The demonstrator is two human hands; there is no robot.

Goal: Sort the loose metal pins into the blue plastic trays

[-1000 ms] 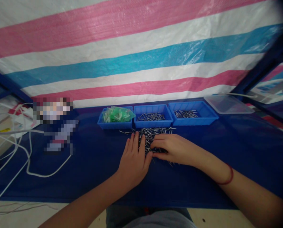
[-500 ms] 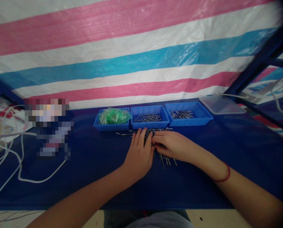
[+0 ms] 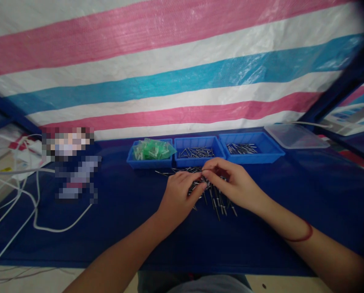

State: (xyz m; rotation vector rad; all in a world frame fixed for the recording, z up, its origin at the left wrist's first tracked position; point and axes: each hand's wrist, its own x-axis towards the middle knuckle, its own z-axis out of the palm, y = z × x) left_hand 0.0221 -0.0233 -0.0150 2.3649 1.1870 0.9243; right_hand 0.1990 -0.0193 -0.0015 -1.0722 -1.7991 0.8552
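Note:
A loose pile of thin metal pins with thicker ends, which look like blind rivets (image 3: 220, 203), lies on the dark blue tabletop (image 3: 218, 244). Over the pile, my left hand (image 3: 178, 195) has its fingers bent together and its thumb a little apart below them. My right hand (image 3: 235, 185) is pinched, thumb against fingers, and its tips meet those of my left hand. Whatever lies between the fingertips is too small to make out. Just behind are a middle blue bin (image 3: 197, 141) and a right blue bin (image 3: 269, 149), both holding more rivets.
A left blue bin (image 3: 150, 163) contains green-and-clear plastic bags (image 3: 154, 149). At the back right lies a clear plastic lid (image 3: 296, 136). White cables (image 3: 52, 230) and blurred-out items occupy the left side. A striped plastic sheet (image 3: 169, 85) hangs behind the table.
My left hand's fingers have drawn in from lying stretched over the pile. My right hand has lifted slightly into a pinch at the left fingertips. The view has shifted a little.

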